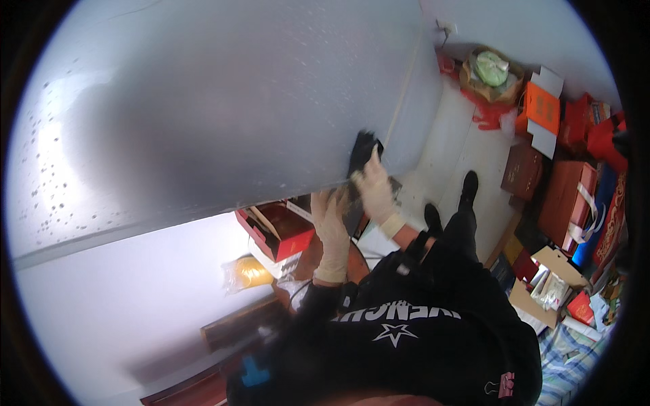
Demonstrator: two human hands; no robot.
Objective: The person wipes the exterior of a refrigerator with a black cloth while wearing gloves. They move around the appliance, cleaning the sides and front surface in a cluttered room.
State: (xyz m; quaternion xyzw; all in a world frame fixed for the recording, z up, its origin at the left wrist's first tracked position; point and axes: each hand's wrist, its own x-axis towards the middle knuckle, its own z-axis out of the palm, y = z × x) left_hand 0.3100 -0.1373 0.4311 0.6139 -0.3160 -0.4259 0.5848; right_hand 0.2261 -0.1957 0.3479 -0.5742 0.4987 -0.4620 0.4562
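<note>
My right hand (377, 192), in a pale glove, holds a dark, ragged-edged pad or cloth (361, 150) against a large, smooth grey panel (244, 106), close to its lower edge. The exact kind of the black thing is blurred. My left hand (330, 231), gloved too, is raised at the panel's lower edge, left of my right hand. Its fingertips are blurred against brownish things, so whether it grips anything is unclear. Dark specks dot the panel's left part, and fine light marks show near its top middle.
An opened red box (292, 241) and a yellow item in clear plastic (250, 272) lie beyond my left hand. To the right are a paper bag (469, 83), an orange box (542, 107), a brown case (563, 203) and an opened carton (533, 304) along the floor.
</note>
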